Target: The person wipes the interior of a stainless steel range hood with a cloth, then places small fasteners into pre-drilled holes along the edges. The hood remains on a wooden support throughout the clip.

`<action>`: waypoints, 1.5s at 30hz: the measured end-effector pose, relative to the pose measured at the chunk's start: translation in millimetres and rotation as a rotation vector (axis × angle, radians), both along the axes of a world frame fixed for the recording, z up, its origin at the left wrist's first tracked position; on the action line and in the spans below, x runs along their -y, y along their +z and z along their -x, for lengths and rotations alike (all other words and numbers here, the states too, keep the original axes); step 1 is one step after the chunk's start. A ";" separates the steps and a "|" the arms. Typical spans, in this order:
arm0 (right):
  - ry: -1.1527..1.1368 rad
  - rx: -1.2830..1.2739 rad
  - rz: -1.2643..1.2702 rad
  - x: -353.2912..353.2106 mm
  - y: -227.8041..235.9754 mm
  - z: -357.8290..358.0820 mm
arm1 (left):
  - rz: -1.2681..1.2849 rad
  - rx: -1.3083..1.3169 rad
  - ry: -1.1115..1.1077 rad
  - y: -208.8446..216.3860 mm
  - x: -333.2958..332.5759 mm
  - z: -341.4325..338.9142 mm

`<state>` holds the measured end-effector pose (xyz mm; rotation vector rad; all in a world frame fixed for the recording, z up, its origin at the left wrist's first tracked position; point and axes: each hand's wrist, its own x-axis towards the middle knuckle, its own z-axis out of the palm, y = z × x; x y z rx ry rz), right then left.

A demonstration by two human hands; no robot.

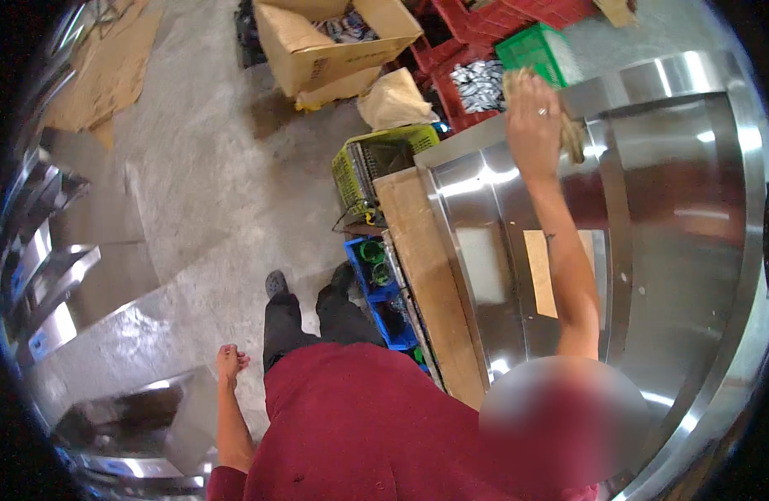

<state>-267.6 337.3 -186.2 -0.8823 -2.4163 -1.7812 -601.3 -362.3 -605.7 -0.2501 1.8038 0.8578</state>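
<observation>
Head view: we have the right hand (534, 125) stretched far across the stainless-steel frame (685, 209), its fingers closed over a bunched tan rag (573, 140) that lies at the frame's far rim, by the corner of a recessed panel. The left hand (231, 361) hangs well apart over the floor with fingers loosely curled; we see nothing in it, and cannot tell whether the fingertips meet. What could go wrong, we judge, is the cloth catching on a sheet-metal edge or slipping off the rim, since it sits right at that border and our reach is long. The ring (543, 111) might also mark the polished surface if the knuckles rolled onto it. Our fingertips are hidden, so we cannot tell whether any touch bare metal. Footing is another worry: the blue bins (401, 338) stand just beside our right leg, and a yellow-green basket (348, 179) lies beyond them. A wooden board (422, 267) runs along the near side, between us and the steel. Past the far rim, a red crate (441, 92) of silvery parts (480, 83) and a green crate (518, 50) sit close together; a cardboard box (334, 71) stands farther left.
</observation>
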 end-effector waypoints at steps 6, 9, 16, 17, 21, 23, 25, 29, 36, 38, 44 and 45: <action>0.064 0.100 0.290 4.4 -171.0 1.2 | 0.070 0.021 0.105 28.8 6.9 -65.0; 0.044 0.126 0.385 -0.1 -249.2 3.4 | 0.032 0.040 0.188 43.2 16.0 -94.0; -0.015 0.283 0.431 6.8 -316.4 15.9 | 0.123 0.018 0.179 62.6 30.1 -148.6; -0.036 0.373 0.418 12.0 -312.9 13.3 | 0.112 0.004 0.160 63.7 30.7 -154.0; -0.005 0.445 0.520 40.5 -289.0 -12.5 | 0.082 0.016 0.125 70.2 35.7 -163.0; -0.002 0.435 0.580 60.4 -278.9 -30.1 | 0.013 -0.015 0.119 71.6 35.7 -161.6; -0.039 0.377 0.694 86.0 -273.2 -53.5 | 0.015 -0.040 0.087 71.7 33.5 -157.6; -0.040 0.321 0.688 159.4 -270.5 -122.3 | -0.017 -0.049 0.004 64.6 26.1 -143.4; -0.240 0.096 0.799 342.3 -292.2 -283.6 | -0.101 -0.037 -0.227 32.0 27.6 -82.6; -0.394 0.205 0.934 409.9 -284.9 -341.6 | -0.156 -0.046 -0.296 20.9 37.1 -57.1; -1.154 -0.211 1.146 567.7 -271.3 -443.1 | -0.221 -0.080 -0.320 0.9 122.2 -16.7; -1.268 -0.377 1.165 582.3 -271.3 -456.4 | -0.264 -0.058 -0.362 1.2 142.2 -12.7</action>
